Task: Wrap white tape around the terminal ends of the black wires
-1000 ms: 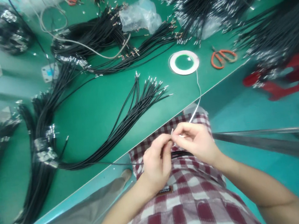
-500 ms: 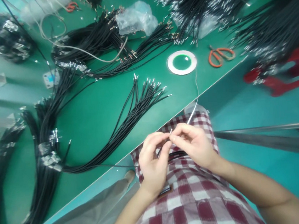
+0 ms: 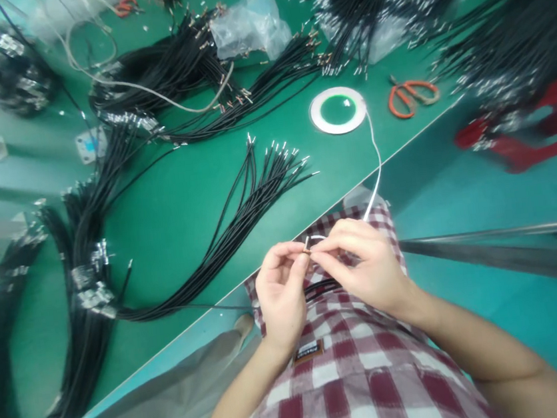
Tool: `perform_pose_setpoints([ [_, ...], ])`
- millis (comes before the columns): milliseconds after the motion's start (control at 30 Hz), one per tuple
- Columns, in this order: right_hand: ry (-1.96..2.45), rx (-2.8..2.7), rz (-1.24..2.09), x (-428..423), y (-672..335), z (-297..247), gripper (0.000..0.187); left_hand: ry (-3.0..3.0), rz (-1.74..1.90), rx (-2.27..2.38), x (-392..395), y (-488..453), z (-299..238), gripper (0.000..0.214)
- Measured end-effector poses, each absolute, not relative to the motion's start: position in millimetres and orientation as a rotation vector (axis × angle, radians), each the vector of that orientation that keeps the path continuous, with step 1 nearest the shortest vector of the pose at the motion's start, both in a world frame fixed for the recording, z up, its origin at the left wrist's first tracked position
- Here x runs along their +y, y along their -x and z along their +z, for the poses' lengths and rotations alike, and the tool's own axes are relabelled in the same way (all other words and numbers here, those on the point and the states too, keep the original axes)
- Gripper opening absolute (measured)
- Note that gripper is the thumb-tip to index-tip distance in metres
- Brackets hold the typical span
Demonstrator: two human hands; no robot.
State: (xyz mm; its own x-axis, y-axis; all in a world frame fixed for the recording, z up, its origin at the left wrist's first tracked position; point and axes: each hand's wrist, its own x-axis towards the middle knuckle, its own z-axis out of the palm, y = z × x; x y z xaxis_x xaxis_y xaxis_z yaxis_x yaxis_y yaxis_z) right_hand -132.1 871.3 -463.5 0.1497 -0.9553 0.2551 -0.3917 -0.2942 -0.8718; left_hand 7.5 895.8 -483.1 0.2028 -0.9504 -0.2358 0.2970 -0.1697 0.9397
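Observation:
My left hand (image 3: 281,296) and my right hand (image 3: 365,266) meet above my plaid shirt, just past the green bench's front edge (image 3: 315,266). Between their fingertips is a small metal wire terminal (image 3: 307,248), pinched by my left hand. My right fingers hold a white tape strip (image 3: 376,157), which runs up from a tape roll (image 3: 336,110) on the bench. A black wire (image 3: 184,307) leads from a fanned bundle of terminated black wires (image 3: 252,198) towards my hands, and its end is hidden behind them.
Orange-handled scissors (image 3: 413,99) and a clear plastic bag (image 3: 250,25) lie on the green bench among several large black wire bundles (image 3: 499,29). A red plastic stool (image 3: 526,134) stands on the floor at right, and a metal rail (image 3: 502,234) crosses beyond my right arm.
My hands have shifted slightly left and the terminal now shows more plainly between my fingertips. The white tape has a small loop at my fingers. The camera view has shifted slightly.

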Motion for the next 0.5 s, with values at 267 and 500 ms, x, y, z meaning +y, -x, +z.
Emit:
perform_pose_setpoints([
  [267,1.875,1.319,-1.016,873.2,128.7,-458.7,0.02,-1.199,-1.347,-0.568,893.5,-2.8,-479.6,0.019],
  [500,1.657,1.273,-0.997,869.2,129.3,-466.0,0.021,-1.091,-1.511,-0.501,889.3,-0.2,-472.5,0.018],
])
